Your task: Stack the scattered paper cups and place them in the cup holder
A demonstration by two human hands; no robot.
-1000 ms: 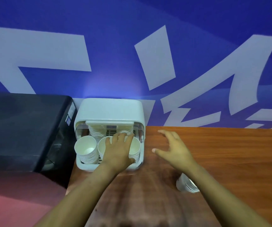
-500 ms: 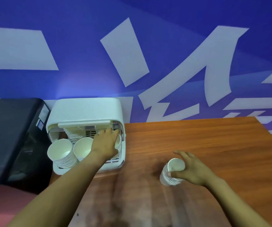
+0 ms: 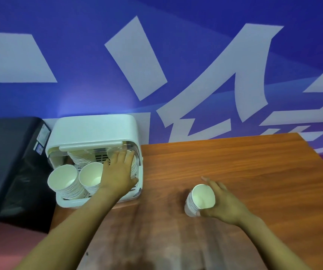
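— What is the brown wooden table (image 3: 254, 172) finished in?
— A smooth, faintly glossy grained veneer is seen. The white boxy cup holder (image 3: 96, 129) is smooth, matt plastic.
— And the white stacked paper cups (image 3: 200, 199)?
— Matt paper, finely ribbed at the rims.

Right hand (image 3: 227, 207) around cup stack (image 3: 199, 200)
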